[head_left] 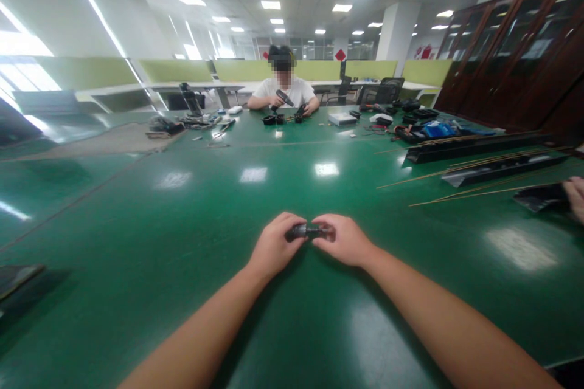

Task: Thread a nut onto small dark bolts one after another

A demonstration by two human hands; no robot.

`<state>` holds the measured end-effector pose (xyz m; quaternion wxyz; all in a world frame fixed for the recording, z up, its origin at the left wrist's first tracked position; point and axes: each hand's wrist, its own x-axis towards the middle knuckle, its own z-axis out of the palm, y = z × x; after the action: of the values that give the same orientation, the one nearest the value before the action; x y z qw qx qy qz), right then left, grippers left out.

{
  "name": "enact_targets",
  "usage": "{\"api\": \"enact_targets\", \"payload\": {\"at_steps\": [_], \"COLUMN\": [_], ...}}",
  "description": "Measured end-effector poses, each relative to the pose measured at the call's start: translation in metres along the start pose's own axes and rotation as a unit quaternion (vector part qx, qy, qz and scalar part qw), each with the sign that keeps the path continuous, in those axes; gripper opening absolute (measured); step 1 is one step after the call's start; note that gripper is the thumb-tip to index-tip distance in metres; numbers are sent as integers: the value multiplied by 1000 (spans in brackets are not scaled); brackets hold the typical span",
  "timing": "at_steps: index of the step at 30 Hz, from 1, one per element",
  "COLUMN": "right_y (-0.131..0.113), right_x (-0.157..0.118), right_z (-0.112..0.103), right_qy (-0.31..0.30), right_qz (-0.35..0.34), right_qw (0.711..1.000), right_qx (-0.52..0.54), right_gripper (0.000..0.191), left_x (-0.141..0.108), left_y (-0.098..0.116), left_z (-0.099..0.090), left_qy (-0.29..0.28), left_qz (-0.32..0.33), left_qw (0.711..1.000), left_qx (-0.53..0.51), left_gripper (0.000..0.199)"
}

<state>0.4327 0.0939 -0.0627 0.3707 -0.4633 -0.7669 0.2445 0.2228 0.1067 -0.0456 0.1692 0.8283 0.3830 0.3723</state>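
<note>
Above the green table (191, 279), my left hand (277, 243) is closed round a small dark cylindrical object (297, 231) with a grey band near its end. My right hand (344, 239) pinches a thinner dark part (317, 231) that extends from the cylinder's right side. The two parts lie in one line between my fingertips, roughly level. Whether they are joined as one piece I cannot tell. My fingers cover both outer ends.
Across the table a person (298, 90) holds a power drill (285, 98) over small black parts. Long black channels (479, 147) with thin rods lie at the right, near another person's hand (575, 196). Tools and a blue item (438, 129) sit behind; a dark flat object (18, 278) is at left.
</note>
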Motion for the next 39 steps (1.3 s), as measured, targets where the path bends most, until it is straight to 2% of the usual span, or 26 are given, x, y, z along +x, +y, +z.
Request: {"api": "enact_targets", "payload": {"at_steps": [7,18,23,39], "right_y": [-4,-4,-2,-2], "right_x": [1,1,2,3], "right_z": [-1,0,2,3], "right_qy": [-5,-2,-5,-11], "right_qz": [15,-31,-26,-17], "right_qw": [1000,999,999,1000], "right_qx": [2,-10,-19,-17], "right_gripper": [36,20,14,12], "left_x": [0,0,0,-1], "left_y": [2,4,4,0], "left_z": [0,1,3,6], "left_qy": [-2,-9,-16,-2], "left_qz": [7,20,15,9], "left_qw": [1000,1000,1000,1000], "left_qx": [4,1,1,2], "left_gripper": [18,17,18,17]}}
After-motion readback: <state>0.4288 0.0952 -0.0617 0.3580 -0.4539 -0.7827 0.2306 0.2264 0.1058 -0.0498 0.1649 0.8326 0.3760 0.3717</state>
